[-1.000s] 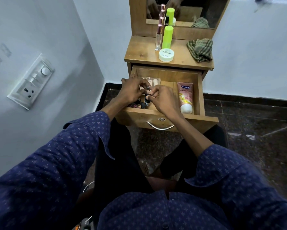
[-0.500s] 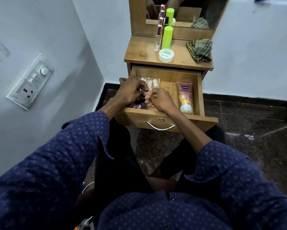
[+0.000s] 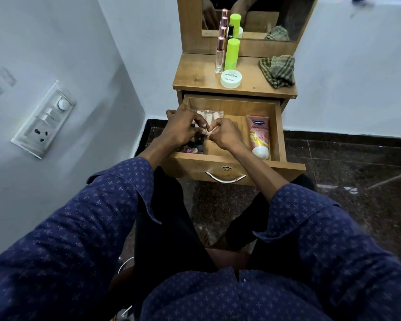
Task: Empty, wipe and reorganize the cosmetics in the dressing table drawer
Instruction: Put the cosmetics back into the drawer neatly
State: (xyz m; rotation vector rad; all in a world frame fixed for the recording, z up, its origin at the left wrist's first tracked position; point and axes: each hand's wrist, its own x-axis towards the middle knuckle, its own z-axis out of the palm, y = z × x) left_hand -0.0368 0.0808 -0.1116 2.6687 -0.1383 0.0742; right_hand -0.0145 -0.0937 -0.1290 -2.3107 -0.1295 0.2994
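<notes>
Open wooden drawer (image 3: 278, 126) held a pink "Vaseline" tube (image 3: 258, 135) and small dark bottles (image 3: 193, 147). Left hand (image 3: 183, 128) and right hand (image 3: 225, 134) met, fingers curled; what they pinched could not be told. White round jar (image 3: 231, 79) read "NAIL POLISH".

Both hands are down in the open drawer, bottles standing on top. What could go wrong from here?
1. Both hands, left hand and right hand, crowd the small bottles in the drawer's left corner; lifting one could tip or scatter its neighbours.
2. The tall glass bottle and green bottle stand upright close together on the tabletop; jolting the drawer might topple them.
3. What the fingers pinch is hidden, so a slip back into the drawer is possible.
</notes>
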